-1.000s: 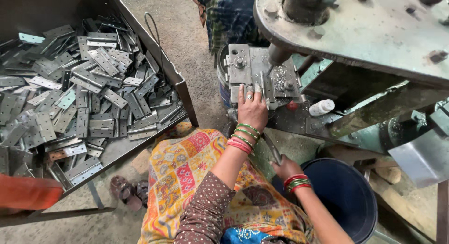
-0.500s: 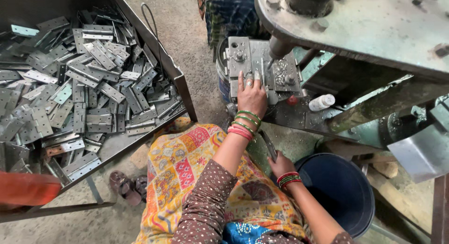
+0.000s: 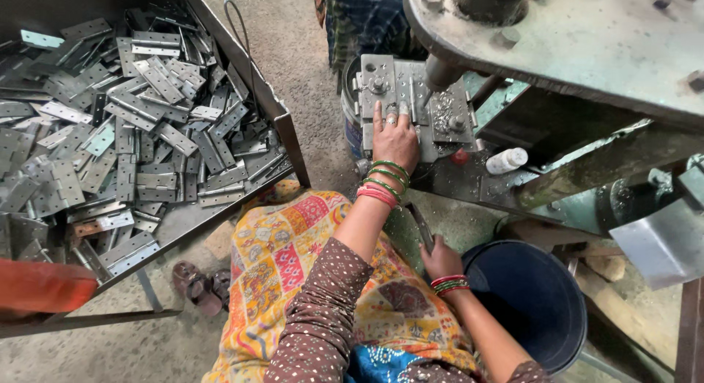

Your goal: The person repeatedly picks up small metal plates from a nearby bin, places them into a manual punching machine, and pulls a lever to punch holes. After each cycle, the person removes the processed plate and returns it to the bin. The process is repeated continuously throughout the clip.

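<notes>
The person's left arm stretches up the middle of the frame, its left hand (image 3: 394, 139) lying palm down with fingers extended, bangles at the wrist. Lower, right of centre, the right hand (image 3: 441, 258) sits curled, fingers closed, wrist also bangled.

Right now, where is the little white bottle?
In the head view, the little white bottle lies on its side on the machine's ledge, right of the left hand and just beside the grey metal die block.

Grey gritty concrete floor (image 3: 301, 67) in daylight, with a metal frame stand (image 3: 88, 321) at left.
</notes>
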